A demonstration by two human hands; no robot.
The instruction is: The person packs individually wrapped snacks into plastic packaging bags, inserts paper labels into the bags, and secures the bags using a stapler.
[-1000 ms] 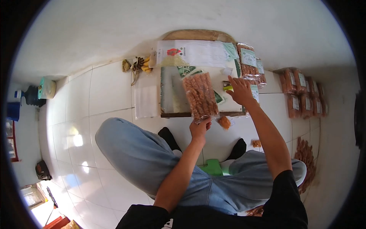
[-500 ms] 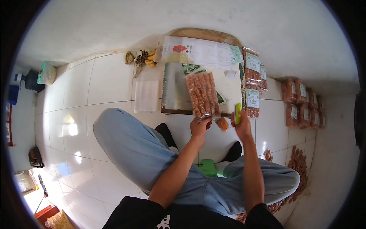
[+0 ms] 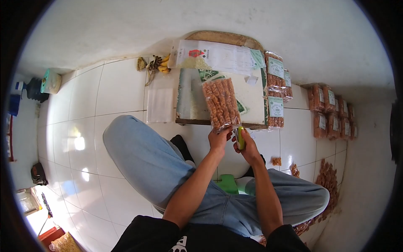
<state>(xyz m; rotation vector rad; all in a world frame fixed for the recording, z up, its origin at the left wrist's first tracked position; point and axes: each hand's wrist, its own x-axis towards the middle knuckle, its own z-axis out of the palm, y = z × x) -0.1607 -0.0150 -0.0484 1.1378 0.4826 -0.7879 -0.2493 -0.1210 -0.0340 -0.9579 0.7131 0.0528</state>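
My left hand (image 3: 219,139) is closed on the lower end of a clear plastic bag of brown snack sticks (image 3: 221,103). The bag lies tilted on a low white-topped table (image 3: 191,98), its gathered end over the front edge. In my right hand (image 3: 247,148) is a lime-green stapler (image 3: 240,137), held upright with its tip at the bag's end, close beside my left fingers. Whether its jaws touch the plastic I cannot make out. A small orange-brown packet (image 3: 276,161) lies on the floor to the right.
Labelled snack bags (image 3: 276,107) stand along the table's right side, and more packed bags (image 3: 331,113) are stacked by the wall. Printed plastic sleeves (image 3: 226,56) lie at the table's back. Bananas (image 3: 164,65) are at the left. Loose small packets (image 3: 327,180) are heaped at right.
My right hand has brought the stapler left to the bag's end. The small orange-brown packet, before in the air or low between my hands, now lies on the floor farther right.
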